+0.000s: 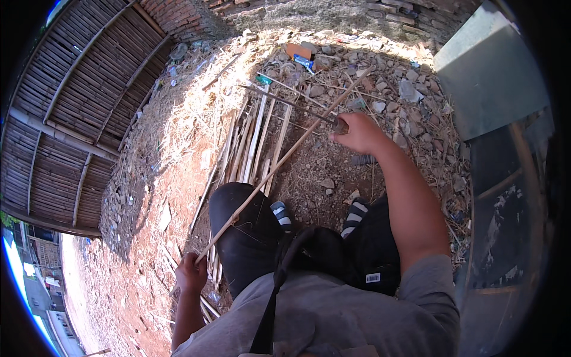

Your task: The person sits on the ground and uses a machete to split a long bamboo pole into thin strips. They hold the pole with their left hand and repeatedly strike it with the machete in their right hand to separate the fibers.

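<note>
Noted 1 slatted wall [71,116] at left; found 1 blue wrapper [303,62] among rubble [411,122], 1 pale panel [496,77] at right.

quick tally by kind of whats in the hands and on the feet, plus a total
Long thin stick, in the left hand: 1
Dark blade, in the right hand: 1
Striped footwear, one per foot: 2
Total: 4

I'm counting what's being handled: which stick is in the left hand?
The long stick crossing above the left knee: the left hand grips it near one end, while the other sticks lie on the ground.
</note>
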Demonstrator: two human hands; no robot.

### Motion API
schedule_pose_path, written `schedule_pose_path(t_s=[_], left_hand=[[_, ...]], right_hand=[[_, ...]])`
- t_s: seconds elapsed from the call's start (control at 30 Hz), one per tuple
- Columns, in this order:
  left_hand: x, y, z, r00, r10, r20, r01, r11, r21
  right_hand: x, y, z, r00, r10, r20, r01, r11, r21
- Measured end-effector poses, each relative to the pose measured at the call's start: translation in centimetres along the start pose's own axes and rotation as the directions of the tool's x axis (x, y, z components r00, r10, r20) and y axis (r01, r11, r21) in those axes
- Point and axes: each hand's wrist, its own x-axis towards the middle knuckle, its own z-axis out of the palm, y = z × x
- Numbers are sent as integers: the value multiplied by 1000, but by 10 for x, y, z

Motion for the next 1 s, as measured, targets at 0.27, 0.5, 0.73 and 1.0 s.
schedule_pose_path(t_s=[0.27,0.5,0.73,1.0], left_hand=[[12,28,-18,975,19,222,-15,1000,-23],[15,54,-19,946,-105,307,67,989,131],[19,42,-3,929,45,367,-4,994,-111],[24,51,-14,911,27,411,4,997,-74]], right_hand=[[-2,-30,21,945,-109,308,189,951,-244],[-7,-33,58,923,-276,269,326,932,-160],[11,8,67,988,-26,152,10,994,107],[1,-39,77,883,-197,426,259,961,-92]])
